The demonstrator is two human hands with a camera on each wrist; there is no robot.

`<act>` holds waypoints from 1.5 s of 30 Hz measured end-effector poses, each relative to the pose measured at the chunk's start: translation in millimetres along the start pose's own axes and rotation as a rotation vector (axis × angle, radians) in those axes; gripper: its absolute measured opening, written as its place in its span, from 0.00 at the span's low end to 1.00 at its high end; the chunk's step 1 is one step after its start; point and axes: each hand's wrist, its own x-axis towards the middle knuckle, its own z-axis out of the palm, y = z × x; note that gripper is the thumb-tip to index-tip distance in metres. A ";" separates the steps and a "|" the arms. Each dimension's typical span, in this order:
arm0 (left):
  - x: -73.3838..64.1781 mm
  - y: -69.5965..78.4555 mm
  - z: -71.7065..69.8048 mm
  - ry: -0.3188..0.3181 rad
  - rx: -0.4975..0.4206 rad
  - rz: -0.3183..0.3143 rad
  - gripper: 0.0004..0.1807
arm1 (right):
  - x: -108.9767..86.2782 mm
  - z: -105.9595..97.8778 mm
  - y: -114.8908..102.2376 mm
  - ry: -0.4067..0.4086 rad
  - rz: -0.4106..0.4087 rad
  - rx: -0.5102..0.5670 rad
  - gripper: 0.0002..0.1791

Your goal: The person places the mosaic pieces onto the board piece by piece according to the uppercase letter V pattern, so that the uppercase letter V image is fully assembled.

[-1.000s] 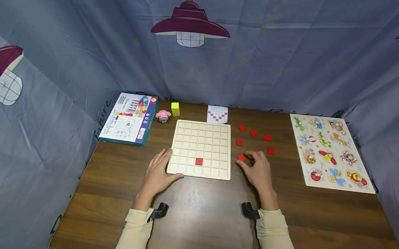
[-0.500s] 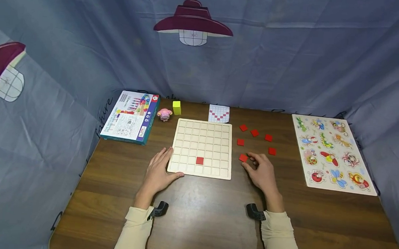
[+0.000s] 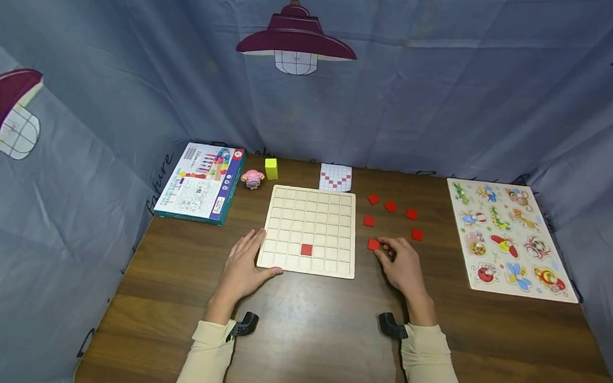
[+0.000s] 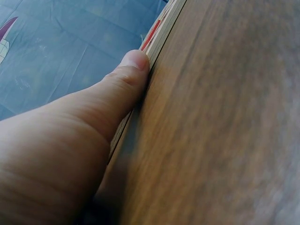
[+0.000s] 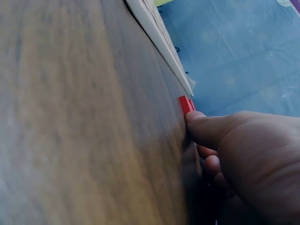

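Observation:
A pale wooden grid board [image 3: 286,228] lies in the middle of the table, with one red square tile [image 3: 306,250] in a cell of its lower part. My left hand [image 3: 241,269] rests at the board's lower left corner, fingers straight along the left side and thumb on the front edge. In the left wrist view the thumb [image 4: 133,63] presses that edge. Right of the board, my right hand [image 3: 402,268] pinches another red tile [image 3: 373,245] between thumb and index finger. The right wrist view shows the thumb against this tile [image 5: 185,105], with the other fingers partly hidden.
Several loose red tiles [image 3: 369,221] lie beyond the right hand. A card with a printed grid pattern [image 3: 335,177] sits behind the board. A boxed game [image 3: 197,183], pink toy figure [image 3: 252,179] and yellow block [image 3: 271,169] stand back left; an insect puzzle board [image 3: 512,240] lies right.
My right hand has shifted slightly to the right, and the tile at its fingertips has turned squarer to the board. The left hand stays in place at the board's corner.

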 end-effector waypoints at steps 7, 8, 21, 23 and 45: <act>0.0 -1.0 1.7 0.004 0.000 0.004 0.60 | -3.4 3.1 1.8 -0.002 -0.005 -0.015 0.16; 0.1 -1.0 2.0 0.006 0.000 0.006 0.60 | -3.7 3.4 1.8 0.005 -0.012 -0.012 0.16; 2.3 2.5 4.1 0.017 0.014 0.062 0.52 | 1.6 -0.8 -26.4 0.012 -0.125 0.054 0.16; 1.8 2.4 4.0 0.021 0.023 0.062 0.50 | 6.1 3.9 -39.9 0.006 -0.164 0.075 0.17; -1.4 -1.2 3.1 -0.019 0.056 0.049 0.47 | 29.8 83.0 -129.5 -0.146 -0.268 -0.029 0.15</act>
